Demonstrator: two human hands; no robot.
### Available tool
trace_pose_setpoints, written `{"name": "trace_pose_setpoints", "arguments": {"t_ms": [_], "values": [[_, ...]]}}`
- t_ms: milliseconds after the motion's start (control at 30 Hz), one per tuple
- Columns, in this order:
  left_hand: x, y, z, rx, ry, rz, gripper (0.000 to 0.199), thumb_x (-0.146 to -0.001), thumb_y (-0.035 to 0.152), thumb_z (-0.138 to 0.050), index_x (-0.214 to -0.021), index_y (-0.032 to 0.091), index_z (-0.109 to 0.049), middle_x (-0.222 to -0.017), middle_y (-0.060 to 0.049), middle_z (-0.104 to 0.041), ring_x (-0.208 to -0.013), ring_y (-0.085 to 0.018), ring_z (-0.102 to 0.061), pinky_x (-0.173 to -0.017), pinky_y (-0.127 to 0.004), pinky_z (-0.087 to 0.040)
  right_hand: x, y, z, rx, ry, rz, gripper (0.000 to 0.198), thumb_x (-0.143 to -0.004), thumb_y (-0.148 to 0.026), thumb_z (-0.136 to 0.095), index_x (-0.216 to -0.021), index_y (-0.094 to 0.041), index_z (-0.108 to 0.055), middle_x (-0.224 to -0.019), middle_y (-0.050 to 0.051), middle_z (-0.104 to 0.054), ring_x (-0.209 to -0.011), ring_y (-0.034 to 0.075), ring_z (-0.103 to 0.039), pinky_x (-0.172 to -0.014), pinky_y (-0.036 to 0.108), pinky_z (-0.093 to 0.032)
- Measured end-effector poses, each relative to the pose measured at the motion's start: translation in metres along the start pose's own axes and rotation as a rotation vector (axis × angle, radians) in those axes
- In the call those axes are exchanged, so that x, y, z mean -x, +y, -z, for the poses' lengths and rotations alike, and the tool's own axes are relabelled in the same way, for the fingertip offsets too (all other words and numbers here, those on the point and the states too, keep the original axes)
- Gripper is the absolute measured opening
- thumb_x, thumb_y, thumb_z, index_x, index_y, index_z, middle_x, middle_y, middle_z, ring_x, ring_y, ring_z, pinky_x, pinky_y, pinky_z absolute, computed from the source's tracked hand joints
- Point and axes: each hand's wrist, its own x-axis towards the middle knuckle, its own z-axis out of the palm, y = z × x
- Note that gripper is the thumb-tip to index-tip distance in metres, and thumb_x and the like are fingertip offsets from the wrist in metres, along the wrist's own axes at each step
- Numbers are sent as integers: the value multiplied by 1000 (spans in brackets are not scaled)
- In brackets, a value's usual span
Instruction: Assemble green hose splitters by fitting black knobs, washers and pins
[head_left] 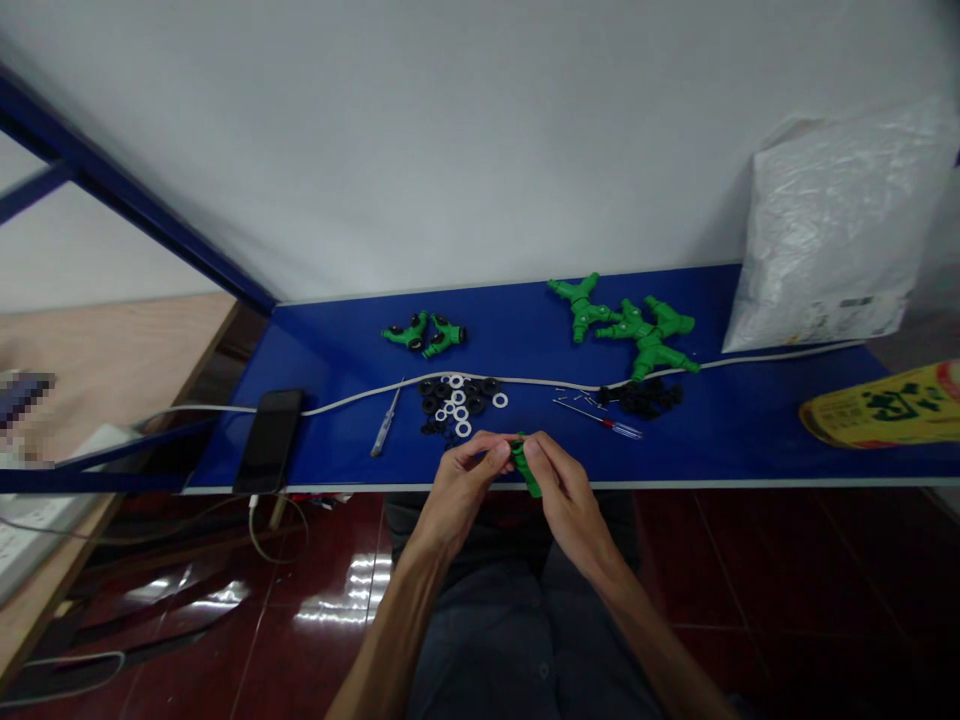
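Note:
Over the front edge of the blue shelf, both hands meet at a green plastic hose connector [529,470]. My right hand [564,492] is closed round its side, thumb on top. My left hand [469,480] pinches at its upper left end; whether a small part sits between those fingertips is hidden. Just beyond the hands lie white ring washers [460,412] and black rings [490,387]. Right of them are a red-and-clear-handled screwdriver [622,429], small metal pins [591,402] and a pile of black parts [651,398].
Green Y-shaped connectors [651,340] lie at the back right, two with black fittings [446,336] at the back left. A white cable [525,380] crosses the blue shelf [337,345]. Also there: clear-handled screwdriver [384,432], phone [271,440], yellow can [885,405], white plastic bag [825,230].

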Motion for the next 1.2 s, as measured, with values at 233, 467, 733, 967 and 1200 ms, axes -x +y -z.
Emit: {"name": "trace_pose_setpoints", "arguments": {"t_ms": [233,467,733,967,1200], "values": [[1,-10,-6,-21,25,-75,23,-83,40,-80,-94,20,-83,-92,-3,-63,-83,-13,-55,-82,-26,-46,1,9,-3,-13,48,14,32,-106,-42,-42,-84,-24,-57,-83,0,-57,-81,17,-55,-74,29,-44],[6,-14,-4,5,58,-34,27,-82,44,-80,-93,19,-81,-85,-2,-64,-80,-13,-54,-81,-26,-44,4,19,-7,46,37,101,27,-107,-37,-41,-92,-25,-61,-91,2,-62,-87,19,-56,-81,33,-44],[4,-19,-13,230,108,84,32,-74,41,-88,-92,16,-78,-82,0,-64,-70,-8,-52,-72,-21,-43,4,27,-5,37,49,96,30,-106,-36,-39,-88,-24,-61,-89,2,-61,-89,20,-55,-83,35,-44],[-1,-34,-18,384,196,114,30,-71,36,-88,-85,17,-69,-77,4,-57,-66,-7,-51,-62,-19,-41,5,30,-11,158,50,214,30,-106,-30,-38,-93,-25,-65,-90,4,-64,-93,23,-57,-86,39,-45],[14,-27,19,-339,336,-142,29,-89,48,-70,-96,19,-72,-84,-2,-68,-77,-17,-63,-73,-28,-50,-1,36,-12,225,103,236,26,-106,-29,-38,-100,-24,-63,-99,6,-62,-96,23,-59,-88,40,-48]]}}
